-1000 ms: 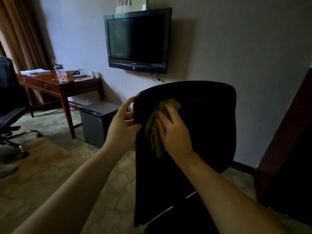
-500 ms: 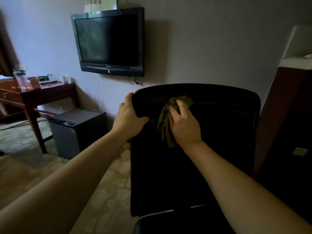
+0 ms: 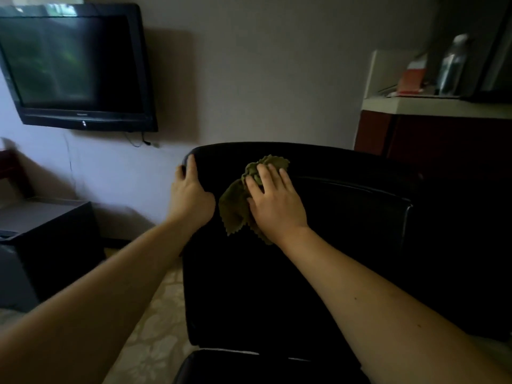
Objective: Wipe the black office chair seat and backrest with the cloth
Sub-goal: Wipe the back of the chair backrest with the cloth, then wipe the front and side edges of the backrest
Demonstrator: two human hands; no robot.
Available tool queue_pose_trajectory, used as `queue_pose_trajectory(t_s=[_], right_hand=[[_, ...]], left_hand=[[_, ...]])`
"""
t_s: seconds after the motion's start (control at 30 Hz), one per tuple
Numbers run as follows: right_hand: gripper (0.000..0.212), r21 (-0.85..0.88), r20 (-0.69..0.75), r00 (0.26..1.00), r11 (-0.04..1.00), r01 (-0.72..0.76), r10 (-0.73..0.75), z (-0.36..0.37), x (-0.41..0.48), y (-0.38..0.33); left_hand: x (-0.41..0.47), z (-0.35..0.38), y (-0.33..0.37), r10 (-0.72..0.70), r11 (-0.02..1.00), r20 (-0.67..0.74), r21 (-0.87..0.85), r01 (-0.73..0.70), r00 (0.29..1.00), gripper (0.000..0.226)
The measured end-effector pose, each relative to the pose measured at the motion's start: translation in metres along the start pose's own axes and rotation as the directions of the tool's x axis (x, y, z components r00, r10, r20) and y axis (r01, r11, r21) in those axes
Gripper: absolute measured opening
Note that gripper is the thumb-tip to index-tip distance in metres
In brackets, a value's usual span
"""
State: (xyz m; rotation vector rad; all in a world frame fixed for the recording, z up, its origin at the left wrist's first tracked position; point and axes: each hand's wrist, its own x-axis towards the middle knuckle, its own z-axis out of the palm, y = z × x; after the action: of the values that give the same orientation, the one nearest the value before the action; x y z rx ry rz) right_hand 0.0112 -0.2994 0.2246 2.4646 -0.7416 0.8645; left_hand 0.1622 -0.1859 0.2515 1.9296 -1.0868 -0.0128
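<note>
upper left: wall-mounted television (image 3: 74,65), cable (image 3: 138,139) hanging below it. lower left: dark cabinet (image 3: 47,245) beside patterned carpet (image 3: 155,342). upper right: counter (image 3: 432,105) carrying a bottle (image 3: 453,65) and a red box (image 3: 414,76).

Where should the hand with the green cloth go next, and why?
Probably slide the right hand and the cloth to the right across the backrest. The cloth is pressed near its top left, beside the left hand gripping that corner, and most of the black surface lies to the right.

Left hand (image 3: 191,198) now grips the backrest (image 3: 332,245) edge; right hand (image 3: 277,206) pushed the cloth (image 3: 235,209) upward.
</note>
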Motion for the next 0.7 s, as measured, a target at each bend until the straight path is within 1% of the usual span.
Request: queue_pose_trajectory(t_s=[0.03, 0.07, 0.1, 0.13, 0.17, 0.2, 0.27, 0.3, 0.37, 0.43, 0.47, 0.5, 0.57, 0.63, 0.7], right_hand=[[0.051, -0.033, 0.023, 0.999, 0.999, -0.023, 0.024, -0.003, -0.004, 0.001], [0.053, -0.064, 0.036, 0.998, 0.996, -0.057, 0.059, -0.006, -0.008, 0.002], [0.055, -0.082, 0.04, 0.994, 0.992, -0.099, 0.102, -0.01, -0.012, 0.002], [0.056, -0.085, 0.039, 0.99, 0.988, -0.131, 0.134, -0.014, -0.016, 0.004], [0.057, -0.081, 0.059, 0.987, 0.986, -0.145, 0.15, -0.018, -0.02, 0.008], [0.058, -0.065, 0.089, 0.984, 0.987, -0.148, 0.153, -0.021, -0.023, 0.014], [0.061, 0.023, 0.152, 0.978, 0.988, -0.15, 0.145, -0.031, -0.032, 0.028], [0.063, 0.073, 0.177, 0.974, 0.985, -0.158, 0.143, -0.037, -0.038, 0.036], [0.063, 0.155, 0.238, 0.963, 0.974, -0.167, 0.127, -0.048, -0.051, 0.053], [0.058, 0.218, 0.276, 0.956, 0.963, -0.158, 0.094, -0.064, -0.067, 0.073], [0.056, 0.217, 0.268, 0.96, 0.966, -0.14, 0.079, -0.073, -0.076, 0.084], [0.056, 0.178, 0.24, 0.969, 0.978, -0.109, 0.065, -0.082, -0.085, 0.096], [0.058, -0.005, 0.201, 0.977, 0.997, -0.076, 0.075, -0.099, -0.102, 0.117], [0.066, -0.218, 0.233, 0.957, 0.968, -0.122, 0.173, -0.114, -0.117, 0.134], [0.08, -0.368, 0.282, 0.917, 0.915, -0.167, 0.281, -0.126, -0.129, 0.144]], left_hand=[[-0.012, 0.011, 0.009, 0.094, 0.996, -0.058, 0.007, -0.094, 0.994, 0.08], [-0.024, 0.022, 0.019, 0.222, 0.975, -0.121, 0.031, -0.22, 0.968, 0.072], [-0.037, 0.032, 0.029, 0.349, 0.937, -0.156, 0.048, -0.346, 0.924, 0.063], [-0.047, 0.043, 0.038, 0.442, 0.897, -0.155, 0.049, -0.44, 0.883, 0.055], [-0.055, 0.051, 0.047, 0.487, 0.873, -0.123, 0.03, -0.487, 0.865, 0.049], [-0.059, 0.059, 0.054, 0.478, 0.878, -0.082, 0.004, -0.479, 0.875, 0.046], [-0.059, 0.075, 0.06, 0.377, 0.925, 0.027, -0.063, -0.375, 0.926, 0.047], [-0.059, 0.082, 0.063, 0.328, 0.942, 0.097, -0.102, -0.319, 0.94, 0.048], [-0.059, 0.096, 0.071, 0.297, 0.95, 0.192, -0.157, -0.269, 0.935, 0.052], [-0.062, 0.111, 0.083, 0.29, 0.949, 0.202, -0.187, -0.254, 0.935, 0.051], [-0.064, 0.12, 0.092, 0.278, 0.95, 0.185, -0.196, -0.242, 0.943, 0.051], [-0.068, 0.127, 0.101, 0.257, 0.954, 0.164, -0.2, -0.223, 0.952, 0.051], [-0.076, 0.142, 0.119, 0.211, 0.967, 0.14, -0.176, -0.186, 0.967, 0.053], [-0.083, 0.155, 0.134, 0.17, 0.976, 0.121, -0.16, -0.15, 0.978, 0.054], [-0.086, 0.164, 0.146, 0.134, 0.976, 0.084, -0.183, -0.117, 0.987, 0.05]])
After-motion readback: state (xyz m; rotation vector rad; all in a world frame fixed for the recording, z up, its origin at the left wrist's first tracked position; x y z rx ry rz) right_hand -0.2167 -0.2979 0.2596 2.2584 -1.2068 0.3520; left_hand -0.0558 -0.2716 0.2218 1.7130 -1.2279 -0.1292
